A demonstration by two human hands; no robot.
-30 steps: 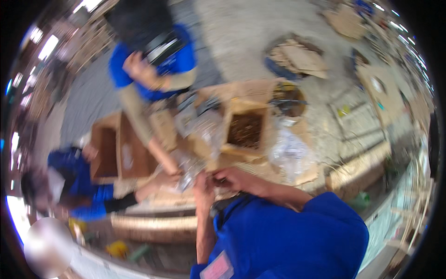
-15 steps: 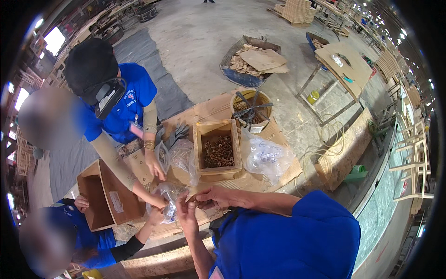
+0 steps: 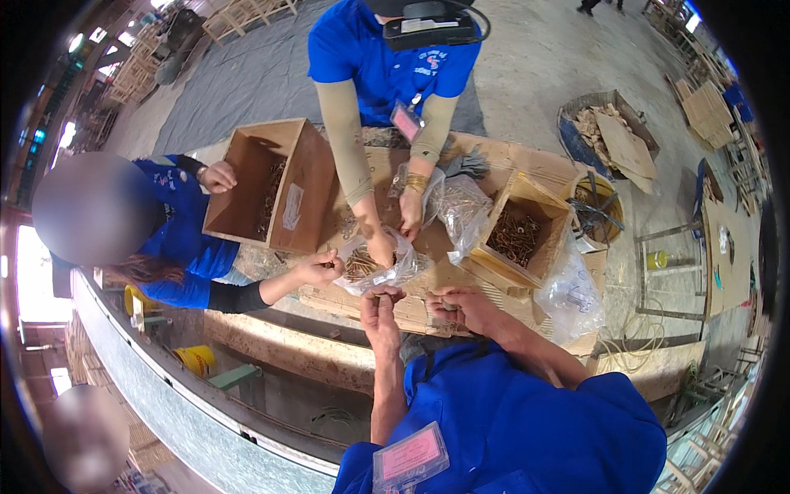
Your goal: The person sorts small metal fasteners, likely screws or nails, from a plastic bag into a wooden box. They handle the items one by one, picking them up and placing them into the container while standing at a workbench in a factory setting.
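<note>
My left hand is raised at the table's near edge, just below an opened clear plastic bag of brass-coloured screws. Its fingertips are pinched together over something too small to make out. To its right, apart from it, my right hand has its fingers curled in, and whatever lies between them is hidden. Across the table a co-worker's hand reaches into the bag while their other hand is beside it. Another co-worker's hand is at the bag's left side, with small dark pieces at its fingertips.
A wooden box of screws stands right of the bag, and a larger wooden box stands left. Between them lie a filled clear bag and grey gloves. A crumpled bag and a bucket are farther right.
My view has swung left, so the table sits farther right in the picture. My hands, close together before, are now apart and back from the bag.
</note>
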